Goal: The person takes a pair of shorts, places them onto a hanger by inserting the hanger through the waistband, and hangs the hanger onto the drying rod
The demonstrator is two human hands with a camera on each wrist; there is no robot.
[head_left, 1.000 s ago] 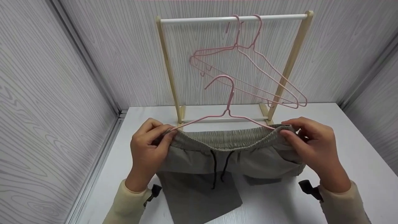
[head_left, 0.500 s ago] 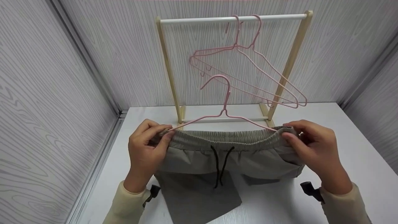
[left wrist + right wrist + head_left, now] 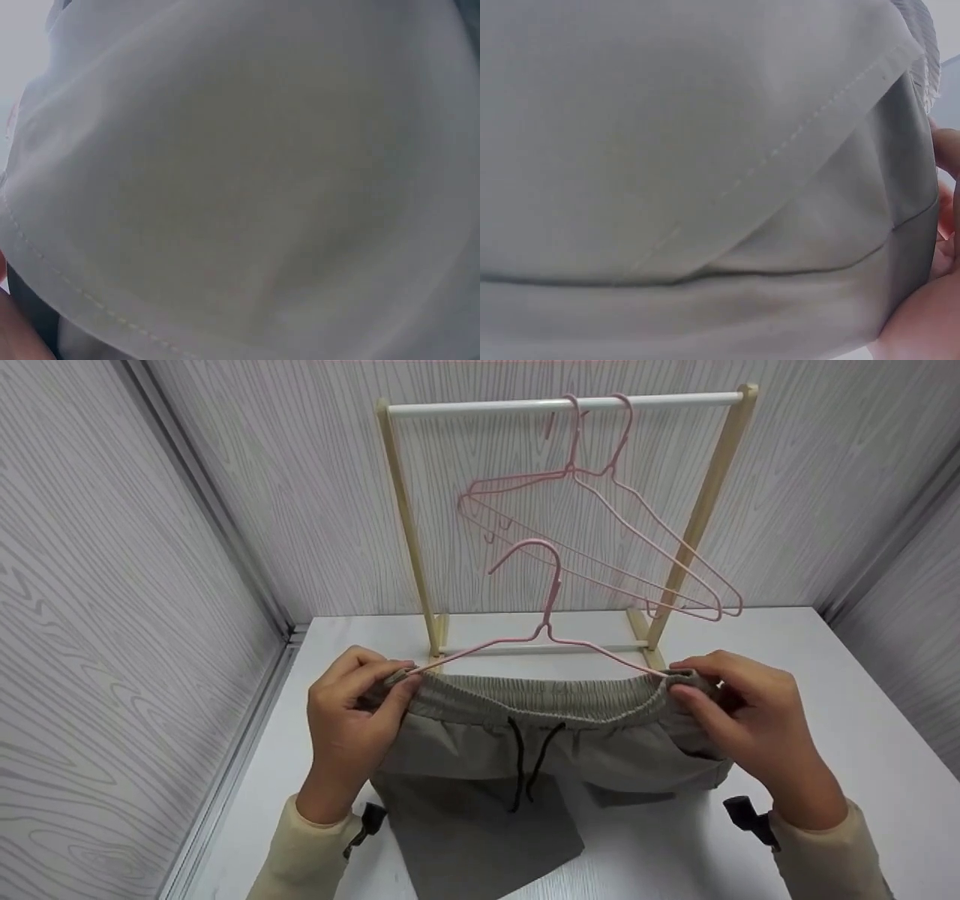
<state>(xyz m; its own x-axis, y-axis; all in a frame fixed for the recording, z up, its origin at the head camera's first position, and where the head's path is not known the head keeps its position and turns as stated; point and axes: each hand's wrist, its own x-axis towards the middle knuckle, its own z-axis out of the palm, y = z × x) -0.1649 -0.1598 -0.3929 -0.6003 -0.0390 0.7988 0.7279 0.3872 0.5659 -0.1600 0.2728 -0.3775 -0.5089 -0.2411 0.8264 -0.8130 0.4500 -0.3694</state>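
Note:
Grey-green shorts [image 3: 480, 750] with an elastic waistband and two black drawstrings hang between my hands over the table. A pink hanger [image 3: 551, 604] stands up out of the waistband, its hook free; its lower part is hidden inside the shorts. My left hand [image 3: 352, 720] pinches the left end of the waistband by the hanger's left arm. At the other end, my right hand [image 3: 750, 720] pinches the waistband beside the hanger's right arm. Cloth of the shorts [image 3: 247, 165] fills most of the left wrist view. In the right wrist view, a stitched pocket edge crosses the shorts [image 3: 810, 127].
Behind the shorts stands a small clothes rack with wooden posts [image 3: 409, 525] and a white rail [image 3: 480, 409]. Two pink hangers [image 3: 660, 517] hang from the rail. All of this is on a white table [image 3: 840, 720], with wood-grain panels [image 3: 247, 472] around it.
My right hand has shifted slightly left and down along the waistband. The waistband's front rose, then sagged again, and the drawstrings swung. Both hands keep their grip.

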